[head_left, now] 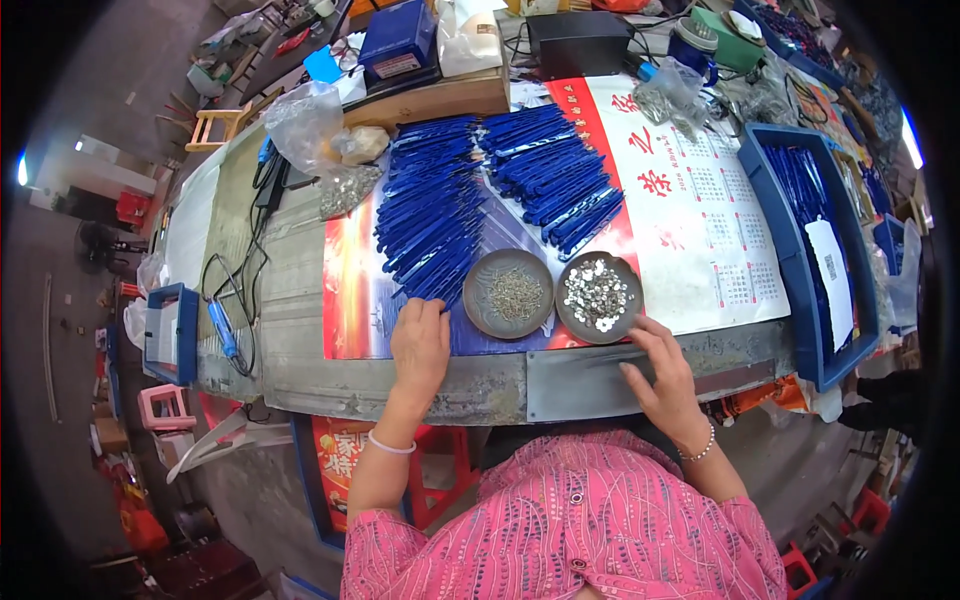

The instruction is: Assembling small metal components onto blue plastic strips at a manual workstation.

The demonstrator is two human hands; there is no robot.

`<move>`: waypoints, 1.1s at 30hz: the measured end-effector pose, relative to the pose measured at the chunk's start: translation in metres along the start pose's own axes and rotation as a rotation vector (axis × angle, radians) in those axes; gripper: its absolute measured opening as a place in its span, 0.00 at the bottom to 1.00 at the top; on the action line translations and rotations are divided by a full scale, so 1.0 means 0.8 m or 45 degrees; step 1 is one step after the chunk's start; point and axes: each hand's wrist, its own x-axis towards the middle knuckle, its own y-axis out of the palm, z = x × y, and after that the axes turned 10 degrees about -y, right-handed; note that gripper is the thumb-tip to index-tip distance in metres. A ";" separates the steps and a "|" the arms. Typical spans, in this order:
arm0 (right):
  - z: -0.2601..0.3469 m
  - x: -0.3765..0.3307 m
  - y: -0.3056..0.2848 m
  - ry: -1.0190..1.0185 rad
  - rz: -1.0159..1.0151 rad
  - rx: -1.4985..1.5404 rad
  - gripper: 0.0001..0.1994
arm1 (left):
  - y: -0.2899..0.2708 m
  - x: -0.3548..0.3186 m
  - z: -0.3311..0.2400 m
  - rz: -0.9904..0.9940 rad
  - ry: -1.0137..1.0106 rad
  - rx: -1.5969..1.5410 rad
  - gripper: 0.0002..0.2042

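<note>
Head view of a workbench (500,385) with a grey metal near edge, covered by a red-and-white printed calendar sheet (690,220). The left hand (420,345) lies palm down on the sheet, fingers together and closed on nothing, its fingertips touching the near end of the left pile of blue strips (430,215). A second pile of blue strips (555,175) fans out just right of it. Near the piles stand two round shallow dishes side by side: the left dish (508,293) holds small dull metal parts, the right dish (598,297) shiny silver ones. The right hand (665,375) rests on the bench edge just near and right of the right dish, fingers loosely spread, gripping nothing (whether a small part sits under the fingertips cannot be told). At far right, a blue tray (800,260) holds more blue strips. Clear bags (310,120), cables and a dark box (578,42) crowd the far side. Left of the bench, a grey floor (60,250) with a small pink stool (165,408).
</note>
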 end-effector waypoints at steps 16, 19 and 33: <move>0.011 -0.008 0.013 -0.120 0.105 -0.074 0.16 | -0.018 -0.009 0.014 0.174 0.022 0.259 0.06; 0.010 -0.008 0.012 -0.114 0.112 -0.074 0.16 | -0.034 -0.018 0.015 0.190 0.016 0.253 0.06; 0.035 0.015 0.041 -0.252 0.191 0.149 0.15 | -0.078 -0.083 0.020 0.143 -0.254 -0.107 0.06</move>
